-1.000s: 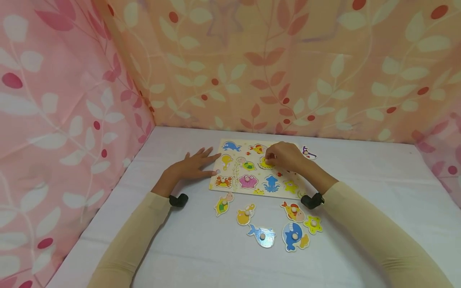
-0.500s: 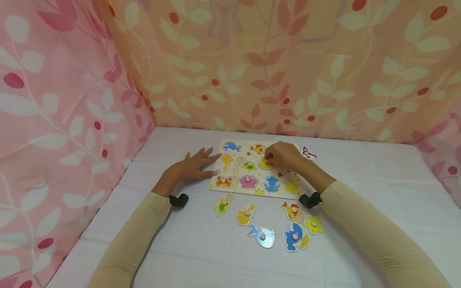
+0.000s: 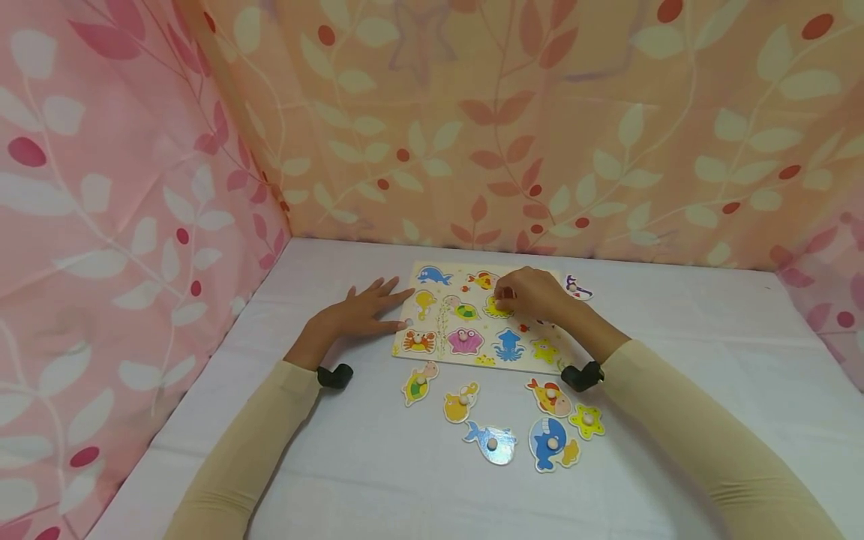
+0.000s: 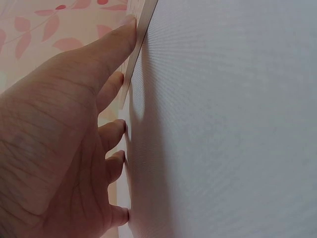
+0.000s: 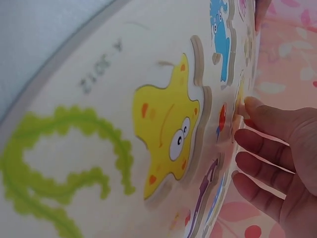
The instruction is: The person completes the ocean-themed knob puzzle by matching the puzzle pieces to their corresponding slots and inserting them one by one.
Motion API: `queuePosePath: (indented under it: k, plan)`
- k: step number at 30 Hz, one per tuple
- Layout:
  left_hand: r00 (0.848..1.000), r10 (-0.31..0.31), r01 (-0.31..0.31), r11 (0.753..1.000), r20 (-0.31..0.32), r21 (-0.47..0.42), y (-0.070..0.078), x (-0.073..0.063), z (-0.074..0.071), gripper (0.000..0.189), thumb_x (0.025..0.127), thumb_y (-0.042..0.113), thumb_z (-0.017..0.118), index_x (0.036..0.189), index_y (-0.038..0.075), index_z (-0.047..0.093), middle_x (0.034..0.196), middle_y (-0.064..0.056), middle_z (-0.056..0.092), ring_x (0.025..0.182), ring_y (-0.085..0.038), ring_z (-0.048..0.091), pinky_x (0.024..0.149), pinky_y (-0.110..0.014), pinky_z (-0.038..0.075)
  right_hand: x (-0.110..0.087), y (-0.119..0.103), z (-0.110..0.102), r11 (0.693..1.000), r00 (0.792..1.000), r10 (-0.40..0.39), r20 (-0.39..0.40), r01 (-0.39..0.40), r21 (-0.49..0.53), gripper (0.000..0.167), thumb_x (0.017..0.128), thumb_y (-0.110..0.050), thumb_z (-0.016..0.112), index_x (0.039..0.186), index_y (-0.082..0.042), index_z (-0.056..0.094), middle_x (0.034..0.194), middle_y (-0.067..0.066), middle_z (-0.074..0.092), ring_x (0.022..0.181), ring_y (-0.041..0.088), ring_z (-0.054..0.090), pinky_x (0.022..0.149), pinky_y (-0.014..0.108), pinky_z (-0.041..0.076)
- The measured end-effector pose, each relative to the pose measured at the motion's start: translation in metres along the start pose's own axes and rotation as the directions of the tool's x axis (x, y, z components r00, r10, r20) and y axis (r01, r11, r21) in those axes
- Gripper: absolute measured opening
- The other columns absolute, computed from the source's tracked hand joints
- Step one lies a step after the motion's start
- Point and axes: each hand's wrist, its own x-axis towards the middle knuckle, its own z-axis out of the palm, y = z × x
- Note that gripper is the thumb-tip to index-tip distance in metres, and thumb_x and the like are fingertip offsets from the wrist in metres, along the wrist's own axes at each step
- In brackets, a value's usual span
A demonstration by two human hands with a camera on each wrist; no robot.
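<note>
Six loose pieces [image 3: 496, 450] lie before the board [image 3: 466, 359] in the head view, and a purple piece [image 3: 578, 288] rests just beyond its right end. My right grip [image 3: 533, 292] bends over the board's upper middle, fingertips drawn together on the yellow piece [image 3: 494, 308]; I take that for a pinch on its knob, which my fingers hide. My left grip [image 3: 367, 311] has its fingers spread against the board's left edge. If the yellow piece sits slightly turned, it could jam on its slot's rim, and pressing harder might skid the board. My right wrist camera [image 3: 583, 376] hangs near the fish [image 3: 550, 399] and could nudge it on a low sweep. Wide tabletop [image 3: 709, 360] stretches to the right, giving room to swing out; behind, the curtain [image 3: 607, 150] limits a long reach.

In the left wrist view, my thumb [image 4: 111, 47] laps the board's thin edge, so lifting it would weaken that brace.

In the right wrist view, my thumb [image 5: 270, 119] sits right at the board, three fingers loosely curled beside it. The star slot [image 5: 166, 124] has stepped edges that could catch a dragged piece.
</note>
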Motion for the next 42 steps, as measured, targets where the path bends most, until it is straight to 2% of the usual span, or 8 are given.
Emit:
queuePosePath:
  k: [5,11,16,20,27,32,42]
  plan:
    - [1.0,-0.001,0.001,1.0,-0.004,-0.003,0.0,-0.001,0.0,0.084,0.091,0.074,0.05,0.162,0.041,0.018,0.171,-0.002,0.003,0.156,-0.034,-0.005,0.115,-0.072,-0.003,-0.003,0.002,-0.006,1.0,1.0,0.008,-0.017,-0.008,-0.022,0.025,0.092,-0.031,0.076,0.114,-0.018,0.077,0.089,-0.003,0.069,0.082,0.019,0.058,0.071,0.035,0.05]
    - [1.0,0.011,-0.011,1.0,-0.01,-0.003,0.0,-0.003,0.0,0.084,0.092,0.073,0.05,0.162,0.039,0.019,0.171,-0.004,0.004,0.156,-0.036,-0.004,0.115,-0.073,-0.003,-0.009,0.012,-0.018,0.997,0.995,-0.035,-0.09,0.029,-0.069,0.023,0.091,-0.024,0.079,0.11,-0.013,0.078,0.091,0.001,0.072,0.081,0.02,0.06,0.075,0.037,0.052]
    - [1.0,0.012,-0.012,1.0,-0.01,0.002,-0.001,-0.003,0.0,0.084,0.092,0.074,0.049,0.162,0.04,0.019,0.171,-0.003,0.003,0.156,-0.035,-0.004,0.115,-0.072,-0.003,-0.015,0.023,-0.025,0.998,0.991,-0.04,-0.124,0.033,-0.061,0.019,0.09,-0.02,0.079,0.107,-0.01,0.078,0.09,0.002,0.072,0.08,0.02,0.06,0.075,0.037,0.053]
    - [1.0,0.012,-0.012,1.0,-0.01,-0.003,-0.001,-0.002,-0.001,0.083,0.092,0.074,0.05,0.162,0.04,0.019,0.171,-0.002,0.003,0.156,-0.034,-0.004,0.116,-0.071,-0.003,-0.02,0.032,-0.027,0.998,0.991,-0.025,-0.128,0.018,-0.06,0.016,0.09,-0.019,0.079,0.104,-0.011,0.079,0.091,0.002,0.073,0.081,0.021,0.061,0.076,0.037,0.054]
    - [1.0,0.024,-0.025,1.0,-0.015,-0.017,-0.002,-0.002,0.001,0.083,0.092,0.073,0.051,0.162,0.04,0.02,0.171,-0.002,0.004,0.156,-0.034,-0.004,0.116,-0.071,-0.004,-0.028,0.047,-0.031,0.998,0.992,0.02,-0.125,-0.028,-0.06,0.019,0.091,-0.019,0.078,0.108,-0.01,0.079,0.095,0.005,0.074,0.085,0.023,0.062,0.078,0.041,0.056]
    - [1.0,0.021,-0.021,1.0,-0.009,-0.009,-0.003,0.0,0.001,0.083,0.092,0.074,0.05,0.162,0.041,0.018,0.171,-0.002,0.003,0.156,-0.033,-0.004,0.116,-0.071,-0.004,-0.033,0.059,-0.032,0.998,0.987,0.03,-0.158,-0.04,-0.058,0.017,0.091,-0.017,0.077,0.106,-0.008,0.079,0.09,0.005,0.072,0.083,0.023,0.062,0.076,0.041,0.056]
    - [1.0,0.016,-0.016,1.0,0.001,-0.005,0.001,-0.002,-0.002,0.084,0.092,0.073,0.051,0.162,0.04,0.018,0.171,-0.003,0.003,0.156,-0.035,-0.004,0.116,-0.072,-0.003,-0.041,0.079,-0.029,0.993,0.969,0.105,-0.225,-0.116,-0.037,0.015,0.092,-0.014,0.075,0.104,-0.005,0.078,0.09,0.009,0.072,0.082,0.026,0.062,0.075,0.043,0.058]
